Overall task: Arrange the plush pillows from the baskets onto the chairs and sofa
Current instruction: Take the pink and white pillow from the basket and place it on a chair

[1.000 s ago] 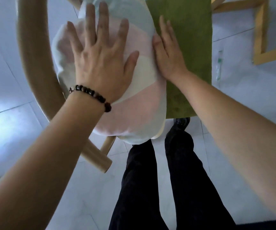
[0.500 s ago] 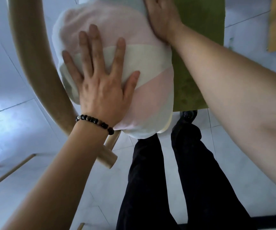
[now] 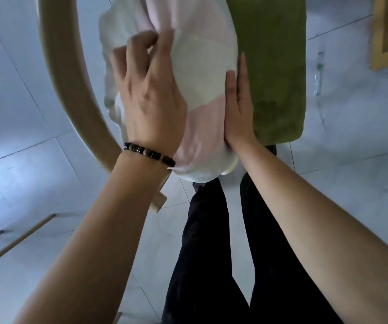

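A plush pillow (image 3: 202,73) in pink, cream and pale green patches leans against the curved wooden backrest (image 3: 71,90) of a chair with a green seat cushion (image 3: 274,66). My left hand (image 3: 148,94), with a dark bead bracelet at the wrist, rests on the pillow's left side, its fingers curled and loosely pinching the fabric. My right hand (image 3: 237,106) lies flat, fingers straight, pressed edge-on against the pillow's right side where it meets the green cushion. The pillow's top runs out of the frame.
The floor is pale tile (image 3: 352,136). My legs in black trousers (image 3: 211,253) stand just in front of the chair. A wooden frame (image 3: 382,43) stands at the upper right, and thin wooden bars (image 3: 15,239) cross the lower left.
My right hand came down from the pillow's top to its right edge. My left hand moved up and curled its fingers, having lain flat before. The pillow stands more upright.
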